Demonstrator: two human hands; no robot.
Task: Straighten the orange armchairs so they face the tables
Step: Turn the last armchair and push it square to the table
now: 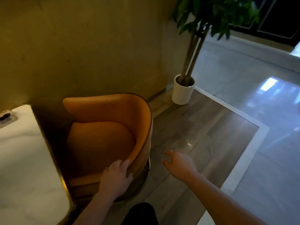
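An orange armchair (103, 130) with a curved back stands against the wall, its open seat side toward a white marble table (24, 159) at the left. My left hand (116, 177) grips the near end of the chair's curved backrest rim, fingers curled over its edge. My right hand (177, 164) hovers over the wooden floor to the right of the chair, fingers loosely bent, touching and holding nothing.
A tall plant in a white pot (182, 90) stands at the wall corner beyond the chair. A small tray with dark items (6, 118) sits on the table's far end. A white strip (243, 159) borders the wooden floor, with glossy grey floor to its right.
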